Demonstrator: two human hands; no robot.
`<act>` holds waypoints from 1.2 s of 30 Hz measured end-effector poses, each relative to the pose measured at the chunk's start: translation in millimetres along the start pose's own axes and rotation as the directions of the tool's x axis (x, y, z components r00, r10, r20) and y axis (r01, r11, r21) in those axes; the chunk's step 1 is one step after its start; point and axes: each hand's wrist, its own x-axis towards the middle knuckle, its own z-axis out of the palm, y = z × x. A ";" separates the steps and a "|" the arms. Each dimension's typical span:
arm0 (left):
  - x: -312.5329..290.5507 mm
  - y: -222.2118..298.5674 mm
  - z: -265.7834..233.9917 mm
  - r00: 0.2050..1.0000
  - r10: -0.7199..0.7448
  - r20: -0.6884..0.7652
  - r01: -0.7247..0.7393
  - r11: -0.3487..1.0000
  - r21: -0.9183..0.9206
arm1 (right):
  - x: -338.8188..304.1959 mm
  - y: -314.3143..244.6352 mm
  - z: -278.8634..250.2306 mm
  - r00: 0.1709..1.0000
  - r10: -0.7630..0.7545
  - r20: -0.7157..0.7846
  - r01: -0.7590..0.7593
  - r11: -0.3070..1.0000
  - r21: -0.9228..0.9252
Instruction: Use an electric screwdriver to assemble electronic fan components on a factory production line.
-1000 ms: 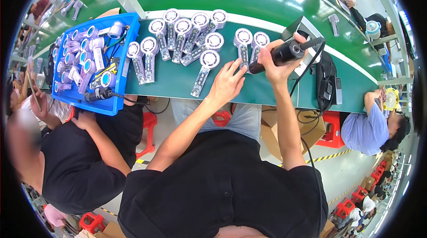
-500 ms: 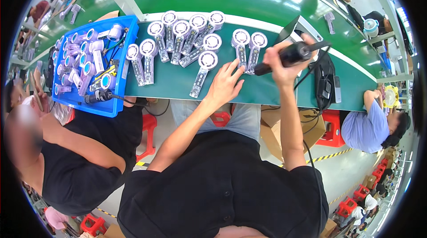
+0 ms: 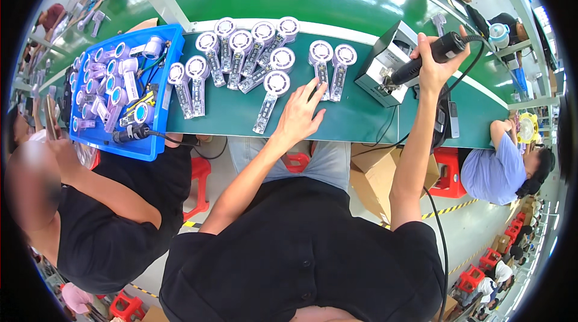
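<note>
My right hand is wrapped round a black corded electric screwdriver. The driver's tip points down and left, at the front opening of a grey metal box that looks like a screw feeder. Whether the tip touches anything there is too small to tell. My left hand lies open on the green table, fingers apart, its fingertips at the handle of a lilac handheld fan with exposed circuitry. A second fan lies just right of it. Another single fan rests left of my hand.
Several more fans lie grouped farther left. A blue tray full of fan parts stands at the left, a second screwdriver at its near edge. A co-worker sits on my left. Cables and a cardboard box are below the table edge.
My right hand has carried the screwdriver away from the fans, rightward to the grey box, and its tip has swung toward the opening. My left hand has stayed almost in place.
</note>
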 end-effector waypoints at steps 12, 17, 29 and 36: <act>-0.5 -3.0 -1.6 1.000 -0.026 0.003 0.026 1.000 -0.006 | -21.6 -8.1 23.3 0.990 0.134 0.040 -0.140 0.948 0.284; 0.6 -0.6 -1.5 1.000 -0.020 0.003 0.020 0.999 -0.035 | -62.5 -24.0 68.3 0.986 0.072 0.154 -0.124 0.924 0.362; 0.9 0.6 -3.3 1.000 -0.006 -0.004 0.006 0.999 -0.033 | -92.8 -6.4 97.5 0.976 -0.015 0.218 -0.057 0.946 0.320; 0.8 -6.3 -1.2 1.000 -0.023 -0.004 0.022 0.997 -0.077 | -110.7 -1.4 105.0 0.949 -0.213 0.232 0.134 0.940 0.315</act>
